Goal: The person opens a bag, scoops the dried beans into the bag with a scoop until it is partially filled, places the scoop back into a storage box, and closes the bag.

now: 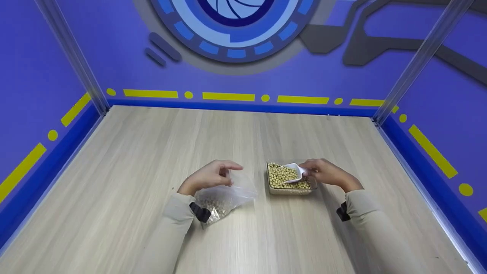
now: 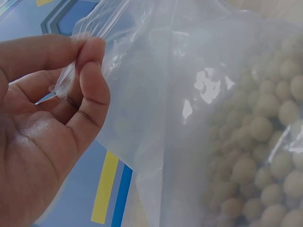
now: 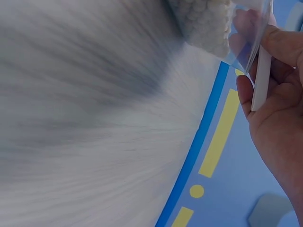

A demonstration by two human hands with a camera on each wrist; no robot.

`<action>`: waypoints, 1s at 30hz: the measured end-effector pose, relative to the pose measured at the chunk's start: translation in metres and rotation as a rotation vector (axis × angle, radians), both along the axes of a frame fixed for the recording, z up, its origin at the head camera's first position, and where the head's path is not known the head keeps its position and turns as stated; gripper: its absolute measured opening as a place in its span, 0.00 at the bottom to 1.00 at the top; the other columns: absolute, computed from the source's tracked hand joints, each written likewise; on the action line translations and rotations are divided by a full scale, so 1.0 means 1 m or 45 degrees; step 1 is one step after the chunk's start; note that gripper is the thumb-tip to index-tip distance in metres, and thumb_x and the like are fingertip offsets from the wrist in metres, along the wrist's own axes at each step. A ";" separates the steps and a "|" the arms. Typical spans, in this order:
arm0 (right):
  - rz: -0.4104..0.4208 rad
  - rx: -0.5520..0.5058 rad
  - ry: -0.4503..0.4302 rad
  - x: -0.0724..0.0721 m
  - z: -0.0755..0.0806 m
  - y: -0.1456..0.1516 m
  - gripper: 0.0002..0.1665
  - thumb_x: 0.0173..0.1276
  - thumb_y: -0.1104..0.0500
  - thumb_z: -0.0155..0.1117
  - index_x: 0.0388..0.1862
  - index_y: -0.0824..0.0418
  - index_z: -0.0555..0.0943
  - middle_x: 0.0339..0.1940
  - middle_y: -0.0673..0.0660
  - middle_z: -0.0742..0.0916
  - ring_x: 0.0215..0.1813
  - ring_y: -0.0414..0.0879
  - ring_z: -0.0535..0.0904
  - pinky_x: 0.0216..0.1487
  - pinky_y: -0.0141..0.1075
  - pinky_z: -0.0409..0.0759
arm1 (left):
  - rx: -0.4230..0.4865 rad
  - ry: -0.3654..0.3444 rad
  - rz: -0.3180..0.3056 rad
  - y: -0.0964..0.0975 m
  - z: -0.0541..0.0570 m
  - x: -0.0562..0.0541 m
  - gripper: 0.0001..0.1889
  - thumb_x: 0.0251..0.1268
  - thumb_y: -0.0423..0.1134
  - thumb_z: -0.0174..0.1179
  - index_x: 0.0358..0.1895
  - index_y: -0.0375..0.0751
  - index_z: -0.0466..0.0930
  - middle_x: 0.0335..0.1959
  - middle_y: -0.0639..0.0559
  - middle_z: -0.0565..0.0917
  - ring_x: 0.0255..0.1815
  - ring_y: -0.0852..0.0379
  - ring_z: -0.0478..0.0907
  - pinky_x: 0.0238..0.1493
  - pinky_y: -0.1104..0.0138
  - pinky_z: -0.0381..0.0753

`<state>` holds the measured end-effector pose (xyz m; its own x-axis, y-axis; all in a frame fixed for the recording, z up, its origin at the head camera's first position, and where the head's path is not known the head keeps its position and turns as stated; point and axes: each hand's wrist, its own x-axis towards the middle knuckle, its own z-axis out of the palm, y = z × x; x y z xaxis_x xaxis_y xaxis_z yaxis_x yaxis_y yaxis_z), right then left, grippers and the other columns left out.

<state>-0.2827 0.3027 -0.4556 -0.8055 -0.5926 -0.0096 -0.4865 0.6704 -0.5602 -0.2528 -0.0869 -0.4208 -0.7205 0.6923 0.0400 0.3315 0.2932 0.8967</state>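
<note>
My left hand [image 1: 211,175] pinches the top edge of a clear zip bag [image 1: 224,198] standing on the table. Through the plastic in the left wrist view, round pale soybeans [image 2: 260,127] fill the lower part. To the right sits a clear rectangular container [image 1: 289,191] of soybeans [image 1: 277,176]. My right hand [image 1: 329,174] grips a small white scoop [image 1: 293,172] at the container's right rim, with the scoop's bowl lying over the beans. In the right wrist view the flat scoop handle [image 3: 262,85] runs between thumb and fingers, beside the container wall.
A light wood-grain table [image 1: 125,182] carries everything. Blue panels with yellow marks [image 1: 228,96] enclose its back and both sides, with clear posts [image 1: 422,62] in the back corners. Dark straps [image 1: 343,211] sit at both wrists.
</note>
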 end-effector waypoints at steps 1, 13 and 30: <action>-0.002 0.000 0.000 0.000 0.000 0.000 0.14 0.69 0.64 0.58 0.50 0.65 0.83 0.47 0.61 0.86 0.46 0.49 0.80 0.42 0.36 0.77 | 0.003 0.001 0.001 0.000 0.001 0.001 0.25 0.55 0.20 0.57 0.60 0.22 0.72 0.56 0.27 0.75 0.28 0.58 0.68 0.30 0.75 0.68; -0.004 -0.031 0.021 0.000 -0.002 0.000 0.13 0.69 0.66 0.58 0.49 0.65 0.84 0.48 0.62 0.86 0.49 0.53 0.81 0.45 0.39 0.79 | -0.017 0.019 0.021 0.000 -0.021 -0.012 0.26 0.54 0.21 0.59 0.61 0.26 0.73 0.57 0.32 0.76 0.29 0.58 0.69 0.29 0.75 0.68; -0.035 -0.049 -0.012 -0.001 -0.003 0.003 0.14 0.70 0.65 0.57 0.50 0.64 0.84 0.49 0.61 0.86 0.51 0.55 0.81 0.48 0.42 0.79 | -0.053 0.013 0.029 0.000 -0.033 -0.021 0.27 0.55 0.23 0.61 0.62 0.31 0.74 0.38 0.34 0.79 0.27 0.60 0.68 0.28 0.73 0.68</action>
<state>-0.2834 0.3052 -0.4581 -0.8213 -0.5704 0.0053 -0.4629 0.6611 -0.5904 -0.2741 -0.0872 -0.4540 -0.7357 0.6770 0.0189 0.3337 0.3380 0.8800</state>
